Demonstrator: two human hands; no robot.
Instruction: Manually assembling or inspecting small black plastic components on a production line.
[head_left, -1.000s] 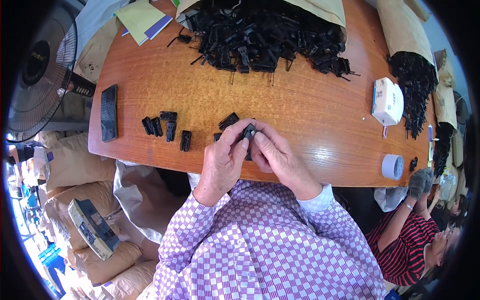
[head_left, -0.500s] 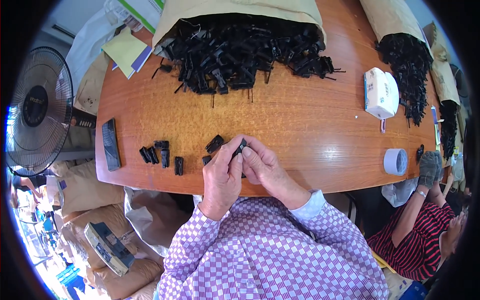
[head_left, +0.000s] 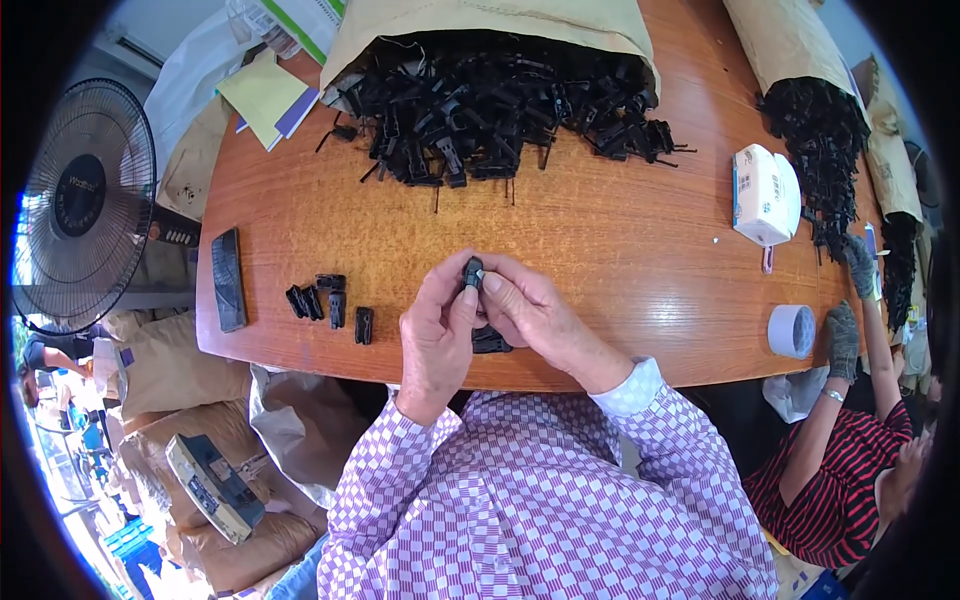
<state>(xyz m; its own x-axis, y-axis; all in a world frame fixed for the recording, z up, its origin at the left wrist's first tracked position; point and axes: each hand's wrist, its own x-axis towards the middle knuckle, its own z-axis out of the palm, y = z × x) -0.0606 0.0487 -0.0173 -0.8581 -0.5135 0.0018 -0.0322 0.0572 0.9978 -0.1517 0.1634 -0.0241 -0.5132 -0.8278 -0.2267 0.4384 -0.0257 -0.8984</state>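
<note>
Both my hands meet above the near edge of the wooden table, closed on a small black plastic part. My left hand pinches it between thumb and fingers, while the thumb and fingertips of my right hand press on its other side. Fingers cover much of the part. Just below my right hand lies another black part, partly hidden. To the left, several similar black parts lie loosely grouped, with one black part slightly apart.
Beyond my hands, a brown paper sack spills a heap of black parts. A phone and fan are at left. At right are a tissue pack, a tape roll and a co-worker's gloved hand.
My hands have risen slightly and now hold the part more upright. A black part beside my left hand is out of sight. The co-worker's gloved hands have separated, one reaching toward the right heap.
</note>
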